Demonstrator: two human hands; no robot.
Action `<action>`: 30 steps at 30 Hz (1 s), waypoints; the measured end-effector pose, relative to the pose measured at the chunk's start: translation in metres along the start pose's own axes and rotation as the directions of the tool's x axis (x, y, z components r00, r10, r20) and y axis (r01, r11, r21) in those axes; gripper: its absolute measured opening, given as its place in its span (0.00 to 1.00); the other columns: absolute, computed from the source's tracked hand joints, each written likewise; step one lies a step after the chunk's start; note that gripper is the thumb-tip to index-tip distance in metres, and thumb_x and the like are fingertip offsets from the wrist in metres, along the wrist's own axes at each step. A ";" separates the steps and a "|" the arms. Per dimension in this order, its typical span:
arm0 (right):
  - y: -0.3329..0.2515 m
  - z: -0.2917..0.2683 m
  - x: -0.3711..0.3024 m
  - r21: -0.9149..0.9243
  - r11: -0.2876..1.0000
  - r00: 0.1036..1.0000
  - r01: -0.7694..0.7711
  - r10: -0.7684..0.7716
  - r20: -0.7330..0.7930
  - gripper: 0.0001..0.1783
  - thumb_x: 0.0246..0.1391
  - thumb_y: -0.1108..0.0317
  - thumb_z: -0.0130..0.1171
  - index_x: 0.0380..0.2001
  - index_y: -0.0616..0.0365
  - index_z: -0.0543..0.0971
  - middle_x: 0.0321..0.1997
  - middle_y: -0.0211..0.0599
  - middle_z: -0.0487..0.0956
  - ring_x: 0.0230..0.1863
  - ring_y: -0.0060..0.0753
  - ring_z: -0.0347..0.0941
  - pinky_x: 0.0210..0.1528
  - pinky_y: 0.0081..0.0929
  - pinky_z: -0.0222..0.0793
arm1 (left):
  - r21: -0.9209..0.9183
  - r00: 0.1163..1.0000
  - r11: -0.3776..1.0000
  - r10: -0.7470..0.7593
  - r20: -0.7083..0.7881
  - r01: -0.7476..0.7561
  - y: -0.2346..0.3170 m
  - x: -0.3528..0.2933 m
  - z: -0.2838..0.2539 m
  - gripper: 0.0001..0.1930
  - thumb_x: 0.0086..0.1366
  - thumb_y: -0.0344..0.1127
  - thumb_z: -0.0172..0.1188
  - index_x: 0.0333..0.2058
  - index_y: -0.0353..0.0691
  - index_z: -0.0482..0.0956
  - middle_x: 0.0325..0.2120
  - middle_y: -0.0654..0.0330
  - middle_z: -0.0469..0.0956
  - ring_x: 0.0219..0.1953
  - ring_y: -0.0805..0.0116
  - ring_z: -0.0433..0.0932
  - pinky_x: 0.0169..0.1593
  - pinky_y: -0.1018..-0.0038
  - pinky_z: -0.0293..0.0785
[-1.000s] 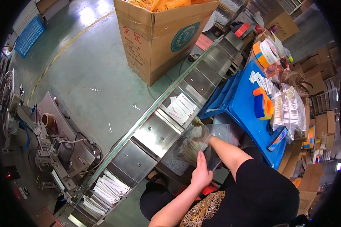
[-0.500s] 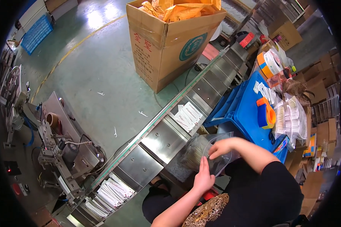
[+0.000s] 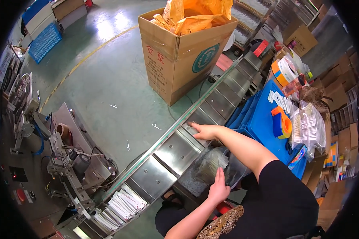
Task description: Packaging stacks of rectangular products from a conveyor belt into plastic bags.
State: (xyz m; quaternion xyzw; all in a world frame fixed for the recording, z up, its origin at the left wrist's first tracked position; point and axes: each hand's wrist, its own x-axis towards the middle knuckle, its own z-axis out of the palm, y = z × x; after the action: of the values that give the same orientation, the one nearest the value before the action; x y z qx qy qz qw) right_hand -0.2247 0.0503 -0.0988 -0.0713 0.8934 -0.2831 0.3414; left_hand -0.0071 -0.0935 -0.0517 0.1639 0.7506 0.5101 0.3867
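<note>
My right hand reaches forward and lies palm-down in a steel compartment of the long conveyor. Whatever is under its fingers is hidden. My left hand grips the near edge of a clear plastic bag full of thin white packets, which sits in front of me against the conveyor. Further down the line, a compartment holds a stack of white packets.
A large cardboard box with orange bags stands on the floor beyond the conveyor. To my right, a blue tray carries an orange-and-blue tape dispenser and bagged packets. A packing machine stands at the left.
My right hand has left the clear bag and stretched forward onto the conveyor compartment. My left hand has stayed at the bag.
</note>
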 end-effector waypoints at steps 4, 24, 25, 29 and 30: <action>-0.018 -0.010 -0.009 0.451 0.874 0.964 -0.181 0.249 -0.095 0.45 0.40 0.54 0.66 0.57 0.66 0.60 0.50 0.51 0.72 0.47 0.39 0.70 0.49 0.28 0.65 | 0.000 1.000 1.000 -0.014 0.024 0.014 -0.003 -0.001 -0.005 0.44 0.48 0.31 0.50 0.62 0.35 0.36 0.62 0.43 0.46 0.54 0.44 0.63 0.52 0.62 0.66; -0.030 0.009 -0.021 0.426 0.895 0.953 0.131 0.005 -0.303 0.44 0.37 0.66 0.69 0.57 0.58 0.58 0.51 0.41 0.69 0.53 0.32 0.63 0.55 0.28 0.59 | -0.001 1.000 1.000 0.005 0.028 -0.005 -0.002 0.004 0.000 0.44 0.48 0.31 0.50 0.62 0.35 0.35 0.62 0.43 0.44 0.58 0.45 0.58 0.54 0.64 0.65; -0.027 0.003 -0.034 0.635 0.735 0.935 0.238 0.005 -0.356 0.40 0.38 0.70 0.67 0.56 0.57 0.60 0.46 0.35 0.71 0.49 0.28 0.66 0.51 0.27 0.63 | -0.011 1.000 1.000 0.011 0.009 -0.011 -0.004 0.004 0.000 0.44 0.48 0.30 0.50 0.62 0.34 0.35 0.62 0.43 0.44 0.57 0.45 0.59 0.54 0.64 0.65; -0.021 -0.031 -0.144 0.626 0.780 0.977 -0.021 -0.117 0.179 0.29 0.41 0.69 0.66 0.48 0.56 0.67 0.39 0.28 0.72 0.41 0.21 0.68 0.44 0.26 0.66 | -0.048 0.993 0.998 -0.040 -0.112 0.035 0.003 -0.002 -0.013 0.46 0.47 0.30 0.51 0.62 0.34 0.35 0.63 0.43 0.41 0.51 0.41 0.65 0.50 0.61 0.67; -0.008 -0.019 -0.161 0.600 0.779 0.931 -0.182 -0.060 0.361 0.29 0.40 0.68 0.66 0.48 0.56 0.67 0.39 0.29 0.72 0.42 0.20 0.68 0.44 0.25 0.66 | -0.039 0.990 0.998 -0.057 -0.131 0.052 0.004 -0.003 -0.012 0.46 0.46 0.29 0.51 0.61 0.33 0.35 0.63 0.43 0.40 0.50 0.41 0.66 0.48 0.60 0.69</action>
State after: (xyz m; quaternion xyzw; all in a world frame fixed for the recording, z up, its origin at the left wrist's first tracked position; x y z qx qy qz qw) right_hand -0.1160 0.1043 0.0092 0.0246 0.6728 -0.5330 0.5125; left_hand -0.0154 -0.1013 -0.0443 0.1022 0.7695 0.5224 0.3529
